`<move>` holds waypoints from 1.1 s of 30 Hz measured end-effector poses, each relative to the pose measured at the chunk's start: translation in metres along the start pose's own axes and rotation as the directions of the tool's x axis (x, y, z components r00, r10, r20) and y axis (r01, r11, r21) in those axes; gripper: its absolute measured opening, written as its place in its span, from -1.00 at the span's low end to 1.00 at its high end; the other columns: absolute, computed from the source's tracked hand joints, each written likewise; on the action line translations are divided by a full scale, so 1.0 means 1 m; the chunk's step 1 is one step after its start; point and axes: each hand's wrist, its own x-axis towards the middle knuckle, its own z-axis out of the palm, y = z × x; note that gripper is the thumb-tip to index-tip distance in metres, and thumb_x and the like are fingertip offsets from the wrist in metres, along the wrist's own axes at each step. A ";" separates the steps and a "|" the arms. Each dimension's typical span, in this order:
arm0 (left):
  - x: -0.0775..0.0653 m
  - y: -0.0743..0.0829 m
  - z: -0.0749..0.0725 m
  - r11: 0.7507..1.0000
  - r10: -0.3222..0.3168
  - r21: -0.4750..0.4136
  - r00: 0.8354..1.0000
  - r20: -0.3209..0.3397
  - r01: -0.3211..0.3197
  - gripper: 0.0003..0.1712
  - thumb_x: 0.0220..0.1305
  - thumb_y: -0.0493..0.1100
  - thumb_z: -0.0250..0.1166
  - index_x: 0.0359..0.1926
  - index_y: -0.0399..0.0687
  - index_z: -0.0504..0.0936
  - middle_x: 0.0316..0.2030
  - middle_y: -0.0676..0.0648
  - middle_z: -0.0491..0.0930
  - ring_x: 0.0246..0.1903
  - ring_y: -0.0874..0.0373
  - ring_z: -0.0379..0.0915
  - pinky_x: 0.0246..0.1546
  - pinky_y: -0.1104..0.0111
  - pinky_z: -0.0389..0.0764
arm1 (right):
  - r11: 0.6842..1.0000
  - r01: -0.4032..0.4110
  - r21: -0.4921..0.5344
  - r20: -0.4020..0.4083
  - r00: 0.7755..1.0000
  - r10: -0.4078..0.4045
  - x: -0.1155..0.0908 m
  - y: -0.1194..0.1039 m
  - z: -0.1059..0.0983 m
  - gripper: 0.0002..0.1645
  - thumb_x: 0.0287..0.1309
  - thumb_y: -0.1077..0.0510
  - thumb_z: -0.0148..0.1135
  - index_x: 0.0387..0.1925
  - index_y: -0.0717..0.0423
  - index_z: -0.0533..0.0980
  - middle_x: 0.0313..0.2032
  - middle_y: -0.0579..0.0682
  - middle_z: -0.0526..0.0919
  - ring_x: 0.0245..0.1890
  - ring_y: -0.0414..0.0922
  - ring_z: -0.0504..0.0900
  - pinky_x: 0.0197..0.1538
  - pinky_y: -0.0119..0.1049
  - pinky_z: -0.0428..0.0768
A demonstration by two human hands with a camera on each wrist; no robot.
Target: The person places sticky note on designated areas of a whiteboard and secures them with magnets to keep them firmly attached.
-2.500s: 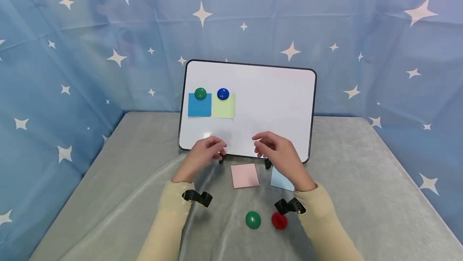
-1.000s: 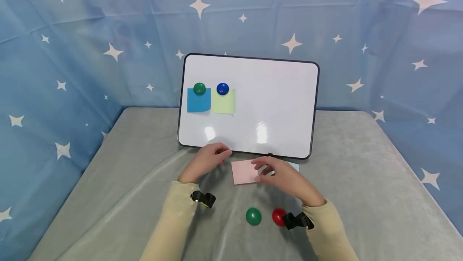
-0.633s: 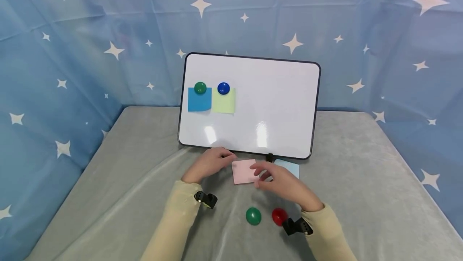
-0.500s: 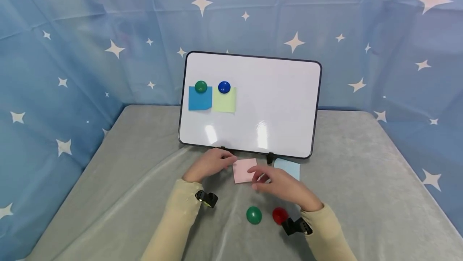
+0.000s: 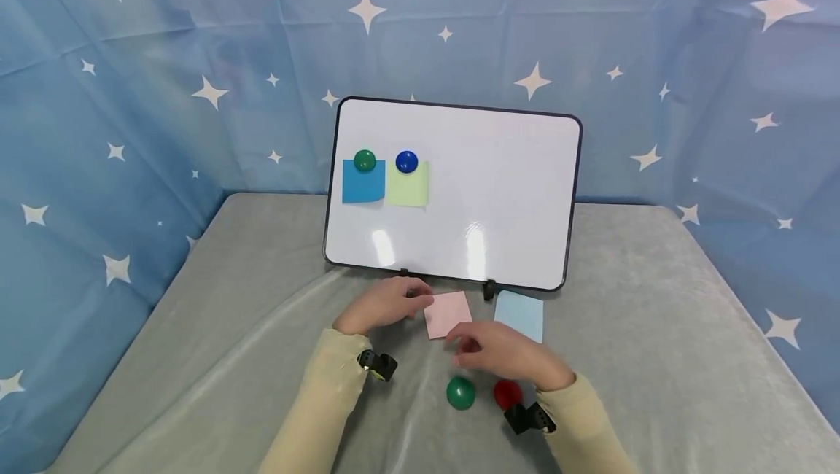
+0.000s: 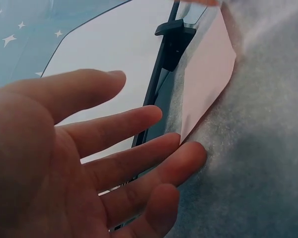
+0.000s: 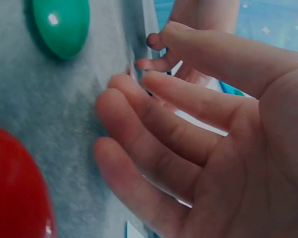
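Observation:
A pink paper square point(image 5: 448, 315) lies on the grey cloth in front of the whiteboard point(image 5: 499, 182). My left hand point(image 5: 386, 303) is at its left edge, fingers loosely spread with nothing in them; in the left wrist view the fingertips point(image 6: 193, 153) overlap the near corner of the pink paper point(image 6: 208, 69). My right hand point(image 5: 505, 351) hovers just below and right of the pink square, fingers relaxed and holding nothing. Close under that hand sit a round green magnet point(image 5: 461, 392) and a red magnet point(image 5: 507, 394). A light blue paper square point(image 5: 520, 315) lies beyond it.
On the board, a green magnet point(image 5: 364, 160) holds a blue paper square point(image 5: 363, 184) and a dark blue magnet point(image 5: 407, 161) holds a pale green one point(image 5: 407, 186). Black feet point(image 5: 488, 289) support the board's lower edge. A starry curtain hangs behind.
Both hands have come down from in front of the board to the cloth. The left has shifted right to the pink paper; the right has drawn back toward the magnets, uncovering the light blue paper.

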 end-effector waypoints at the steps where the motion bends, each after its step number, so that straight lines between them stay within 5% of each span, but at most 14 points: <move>1: 0.001 0.001 0.001 1.000 0.001 -0.006 1.000 0.001 -0.001 -0.70 0.23 0.12 0.06 -0.12 0.16 0.55 -0.41 0.13 0.53 -0.49 0.27 0.44 -0.35 0.34 0.40 | 1.000 -0.002 -0.013 0.005 1.000 0.002 0.000 0.000 0.000 -0.69 0.09 -0.03 0.17 -0.12 -0.06 0.48 -0.41 -0.28 0.51 -0.40 -0.29 0.46 -0.30 -0.32 0.44; 12: 0.003 0.003 0.006 0.996 0.044 0.079 0.999 0.004 -0.044 -0.62 0.13 0.04 0.19 -0.04 0.01 0.54 -0.17 0.06 0.50 -0.32 0.25 0.36 -0.28 0.36 0.40 | 0.998 0.005 -0.066 0.054 0.999 -0.001 0.000 -0.003 0.008 -0.94 0.04 0.00 0.21 -0.49 -0.21 0.50 -0.53 -0.32 0.49 -0.53 -0.32 0.42 -0.44 -0.39 0.41; 21: 0.003 0.009 0.015 0.992 -0.010 0.127 0.998 0.068 0.001 -0.36 0.03 0.04 0.30 0.17 0.09 0.36 -0.03 -0.02 0.25 -0.34 0.26 0.35 -0.34 0.38 0.40 | 0.999 -0.006 -0.040 0.094 0.996 0.010 -0.003 -0.004 0.005 -0.86 -0.06 -0.06 0.29 -0.45 -0.18 0.50 -0.52 -0.30 0.50 -0.52 -0.31 0.44 -0.42 -0.37 0.42; 33: 0.002 0.019 0.023 0.979 -0.053 0.200 0.999 0.005 0.051 -0.25 -0.04 0.14 0.32 0.19 0.03 0.33 -0.05 -0.08 0.24 -0.32 0.16 0.36 -0.30 0.34 0.42 | 0.992 0.002 -0.122 0.125 0.992 0.013 -0.003 -0.006 0.006 -0.71 -0.19 -0.12 0.37 -0.39 -0.17 0.51 -0.56 -0.30 0.44 -0.57 -0.33 0.40 -0.43 -0.40 0.40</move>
